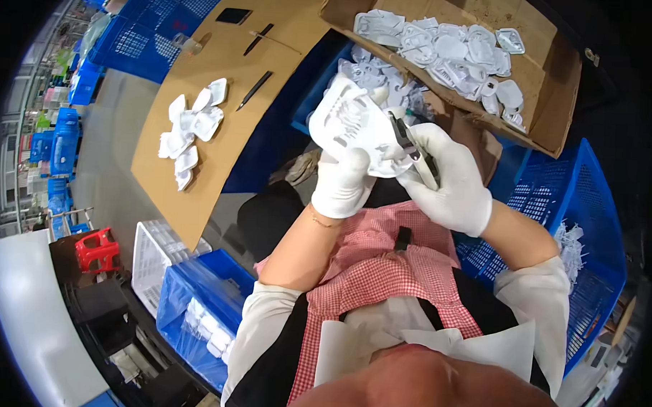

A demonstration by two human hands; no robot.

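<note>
My left hand point(341, 186), in a white glove, grips a white moulded plastic part point(343, 121) with slots in it, raised above my lap. In my gloved right hand point(456, 183) is a pair of nippers point(424, 160) with dark and pale handles. Its jaw end meets the right side of the part; whether the jaws are closed on the plastic cannot be made out. Beyond my hands, a blue crate point(300, 115) holds many white plastic pieces, partly hidden by the part and by a cardboard box.
The cardboard box point(552, 104) of white parts tilts at the far right. On the tan table point(196, 217) lie a pile of white parts point(192, 127), a phone point(233, 16) and pens point(254, 90). A blue basket point(591, 213) with scraps stands right; a lined blue bin point(172, 291) stands left.
</note>
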